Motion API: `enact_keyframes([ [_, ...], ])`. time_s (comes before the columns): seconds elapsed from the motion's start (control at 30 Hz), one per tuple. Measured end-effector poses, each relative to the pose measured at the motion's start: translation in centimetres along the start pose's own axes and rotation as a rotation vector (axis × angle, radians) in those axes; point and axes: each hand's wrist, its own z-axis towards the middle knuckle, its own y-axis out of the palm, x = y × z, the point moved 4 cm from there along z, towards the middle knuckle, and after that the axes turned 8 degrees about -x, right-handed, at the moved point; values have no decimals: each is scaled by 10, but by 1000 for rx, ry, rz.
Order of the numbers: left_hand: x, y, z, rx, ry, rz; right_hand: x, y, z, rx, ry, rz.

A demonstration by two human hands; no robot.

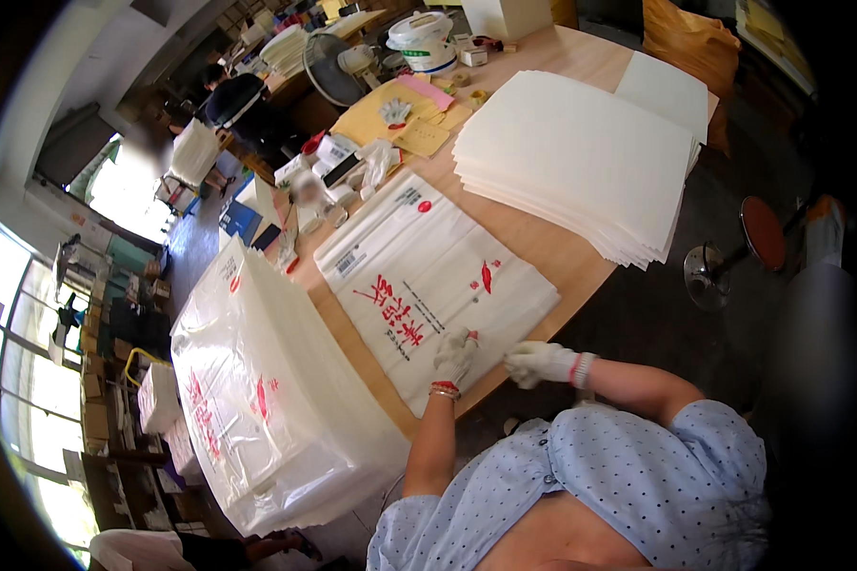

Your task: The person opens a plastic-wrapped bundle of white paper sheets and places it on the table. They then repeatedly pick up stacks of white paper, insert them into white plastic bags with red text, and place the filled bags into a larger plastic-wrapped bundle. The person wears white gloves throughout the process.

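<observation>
A flat white plastic bag (428, 276) with red and black print lies on the wooden table in front of me. My left hand (455, 358), in a white knit glove with a red cuff, is over the near part of this bag, fingers bent and drawn together. To its right, my right hand (541, 364), gloved alike, is closed beside the bag's near right edge at the table's rim. What either set of fingers holds, if anything, is too small to make out. A thick stack of similar printed bags (286, 400) stands at the left.
A stack of white sheets (581, 152) covers the table's far right. Behind the bag lie tape rolls, yellow papers (381, 109), a spare glove (394, 112) and a white bucket (422, 40). A fan (335, 68) stands farther back. A round stool (763, 234) is right; another person (243, 105) works beyond.
</observation>
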Motion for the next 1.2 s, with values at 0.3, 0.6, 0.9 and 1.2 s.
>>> enact_keyframes([
  [0.3, -68, -57, 64, 231, -65, -1083, -69, -54, 36, 773, -169, -1489],
  [0.6, 72, -178, 45, 202, 104, -1118, -149, 30, 88, 422, -475, -1091],
  [0.9, 91, -199, -1, 781, 309, 94, -178, -68, -142, 742, -604, -1687],
  [1.2, 200, -105, -36, 167, 529, -667, -216, -243, -246, 812, -241, -1438],
])
